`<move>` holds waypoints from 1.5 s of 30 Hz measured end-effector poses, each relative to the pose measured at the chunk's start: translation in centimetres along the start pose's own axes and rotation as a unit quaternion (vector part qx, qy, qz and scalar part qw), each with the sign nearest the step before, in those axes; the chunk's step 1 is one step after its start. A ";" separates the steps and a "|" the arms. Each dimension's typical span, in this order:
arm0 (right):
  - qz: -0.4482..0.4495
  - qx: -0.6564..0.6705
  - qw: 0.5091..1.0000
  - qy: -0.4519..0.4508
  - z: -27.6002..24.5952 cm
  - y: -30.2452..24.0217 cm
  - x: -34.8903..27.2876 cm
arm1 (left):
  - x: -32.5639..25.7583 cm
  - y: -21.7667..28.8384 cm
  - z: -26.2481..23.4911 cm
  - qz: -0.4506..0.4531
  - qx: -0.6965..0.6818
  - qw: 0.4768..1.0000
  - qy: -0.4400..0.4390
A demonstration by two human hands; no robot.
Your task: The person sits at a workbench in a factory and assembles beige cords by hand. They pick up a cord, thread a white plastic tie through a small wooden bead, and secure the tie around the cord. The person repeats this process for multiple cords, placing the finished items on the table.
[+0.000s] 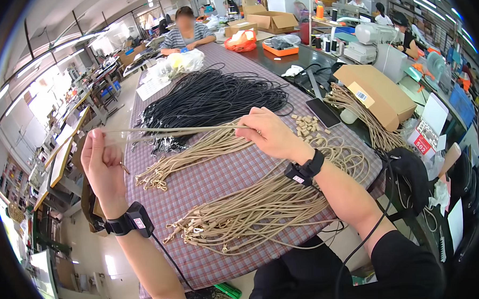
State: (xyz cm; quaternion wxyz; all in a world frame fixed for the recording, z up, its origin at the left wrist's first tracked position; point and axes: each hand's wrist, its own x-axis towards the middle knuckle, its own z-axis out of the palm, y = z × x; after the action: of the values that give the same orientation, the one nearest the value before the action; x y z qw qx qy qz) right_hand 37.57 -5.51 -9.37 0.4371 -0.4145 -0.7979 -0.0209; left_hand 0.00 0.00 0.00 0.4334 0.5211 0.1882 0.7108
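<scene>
A tan cord [190, 129] is stretched nearly level above the table between my two hands. My left hand [102, 174] pinches its left end with thumb raised; the fingers there are partly smeared, and a small metal end piece [125, 168] shows beside them. My right hand [275, 136] is closed around the cord further right. Beneath lies a bundle of tan cords [197, 153] with metal hooks at its left end. Closer to me spreads a larger bundle of tan cords [263, 212], also with metal clasps. A heap of black cords [210, 94] lies beyond.
The checked tablecloth [186, 267] covers the table. Small tan pieces [309, 126] lie by a dark phone [323, 112]. An open cardboard box [376, 93] stands at right beside more tan cords [375, 125]. Across the table sits a person [186, 34] near plastic bags [185, 61].
</scene>
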 end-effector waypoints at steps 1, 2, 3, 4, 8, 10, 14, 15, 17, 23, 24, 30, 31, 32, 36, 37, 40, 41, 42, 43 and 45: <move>-0.001 -0.011 1.000 0.007 0.0 0.1 0.0 | 0.3 0.1 0.0 -0.001 0.011 0.999 0.031; -0.001 -0.022 1.000 0.013 0.0 0.2 0.0 | 0.6 0.0 -0.1 -0.002 0.022 0.998 0.062; -0.008 -0.029 1.000 0.002 -1.2 1.1 -0.4 | 0.0 -0.6 0.0 0.019 0.047 0.995 0.082; -0.005 -0.033 0.999 0.002 -1.5 1.3 -0.5 | 0.5 -0.7 -0.9 0.036 0.079 0.992 0.089; 0.005 -0.039 0.999 0.014 -2.0 2.9 -1.2 | 1.4 -0.2 -3.5 0.051 0.121 0.987 0.093; 0.035 -0.019 0.999 0.006 -2.3 3.6 -1.2 | 1.8 0.1 -4.7 0.028 0.117 0.990 0.077; 0.145 0.113 0.977 0.106 -1.4 4.5 -1.4 | 1.2 -0.4 -2.5 0.006 0.188 0.979 0.083; 0.125 0.088 0.978 0.141 -1.4 4.3 -1.2 | 0.5 -0.7 -1.1 0.008 0.211 0.975 0.068; 0.092 0.121 0.975 0.163 -1.4 3.2 -0.6 | -0.4 -1.1 0.6 -0.003 0.255 0.967 0.025; -0.011 0.314 0.942 0.120 -2.6 -4.0 -0.6 | -3.6 -3.3 6.8 -0.132 0.277 0.946 -0.101; -0.016 0.364 0.922 0.132 -2.4 -4.5 -0.7 | -4.2 -4.0 7.4 -0.110 0.301 0.941 -0.105; -0.054 0.349 0.920 0.169 -2.5 -5.5 -0.7 | -5.4 -5.2 8.4 -0.080 0.341 0.929 -0.118; -0.052 0.351 0.919 0.172 -2.7 -5.6 -0.8 | -5.4 -5.2 8.3 -0.070 0.353 0.926 -0.115; -0.050 0.354 0.916 0.180 -2.9 -5.7 -0.8 | -5.4 -5.2 8.3 -0.067 0.358 0.925 -0.109; -0.036 0.361 0.910 0.199 -2.8 -6.2 -0.9 | -5.3 -5.5 8.2 -0.050 0.398 0.910 -0.105; -0.030 0.361 0.910 0.202 -2.7 -6.3 -0.8 | -5.3 -5.5 8.2 -0.044 0.412 0.904 -0.111; -0.024 0.228 0.962 0.150 -1.9 -5.5 -0.8 | -6.1 -4.7 9.6 -0.070 0.348 0.920 -0.165; -0.045 0.161 0.976 0.143 -1.6 -5.3 -0.7 | -6.5 -4.3 10.2 -0.083 0.314 0.928 -0.180; -0.067 0.094 0.984 0.134 -1.3 -5.3 -0.3 | -6.9 -3.6 10.6 -0.095 0.282 0.935 -0.193; -0.089 0.028 0.988 0.125 -1.2 -5.3 -0.1 | -7.3 -3.1 10.9 -0.107 0.250 0.940 -0.207; -0.070 0.004 0.995 0.073 -0.8 -6.0 -0.6 | -8.0 -2.8 11.2 -0.085 0.225 0.939 -0.248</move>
State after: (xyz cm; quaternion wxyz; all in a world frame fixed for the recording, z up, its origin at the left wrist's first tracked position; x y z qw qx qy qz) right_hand 34.25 -10.12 -7.30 0.4931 -0.3536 -0.7910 -0.0783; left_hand 11.95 -7.02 -2.38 0.3963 0.7467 0.2733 0.4589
